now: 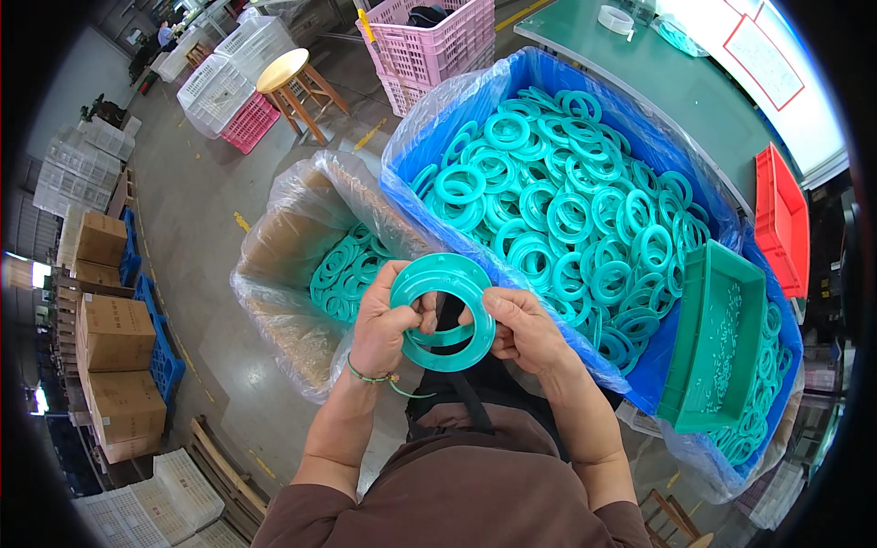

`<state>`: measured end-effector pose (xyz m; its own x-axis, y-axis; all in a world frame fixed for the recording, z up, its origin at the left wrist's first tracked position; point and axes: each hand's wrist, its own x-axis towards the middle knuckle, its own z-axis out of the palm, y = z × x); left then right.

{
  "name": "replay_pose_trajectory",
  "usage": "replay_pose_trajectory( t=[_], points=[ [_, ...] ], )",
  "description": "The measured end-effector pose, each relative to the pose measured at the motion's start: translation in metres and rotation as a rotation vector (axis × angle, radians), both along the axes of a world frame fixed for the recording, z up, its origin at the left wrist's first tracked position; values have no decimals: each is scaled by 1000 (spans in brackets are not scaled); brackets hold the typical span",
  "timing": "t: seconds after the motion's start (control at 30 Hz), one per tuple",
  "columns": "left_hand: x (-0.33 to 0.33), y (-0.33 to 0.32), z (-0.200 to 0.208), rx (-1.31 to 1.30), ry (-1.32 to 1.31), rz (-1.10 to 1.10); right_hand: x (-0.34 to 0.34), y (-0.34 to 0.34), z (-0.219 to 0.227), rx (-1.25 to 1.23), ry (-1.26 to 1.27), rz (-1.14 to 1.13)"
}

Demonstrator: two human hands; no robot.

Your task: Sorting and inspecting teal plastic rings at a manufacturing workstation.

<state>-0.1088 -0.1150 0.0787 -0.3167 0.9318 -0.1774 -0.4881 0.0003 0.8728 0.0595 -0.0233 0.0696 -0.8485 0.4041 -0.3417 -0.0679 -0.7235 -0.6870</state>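
Observation:
Between my hands, in front of my body, is a turquoise plastic ring (469, 354) with a wide flange and a round hole. My left hand (384, 320) grips its left side, with fingers curled through the opening. On the opposite rim, my right hand (525, 331) pinches the ring between thumb and fingers. Ahead and to the right, a big blue bin (525, 73) lined with clear film is heaped with similar rings (557, 215). At left, a film-lined cardboard box (301, 205) has more rings (343, 274) at its bottom.
A green tray (687, 338) with small pale bits sits across the blue bin's right end. Beyond stand a green table (676, 100), a red crate (781, 219), pink crates (434, 46) and a wooden stool (285, 68). Cardboard cartons (119, 333) are stacked at far left.

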Motion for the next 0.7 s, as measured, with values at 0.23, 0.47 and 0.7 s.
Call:
replay_pose_trajectory(
  t=[0.23, 0.47, 0.7],
  points=[
    [7, 3, 5, -54, 12, -51, -7, -10, -17, 447, -12, -165],
    [-5, 6, 0, -48, -81, -106, -4, -6, -6, 1288, -106, -397],
    [3, 3, -3, -72, 274, -52, 2, -2, -2, 1439, -171, -120]
  ],
)
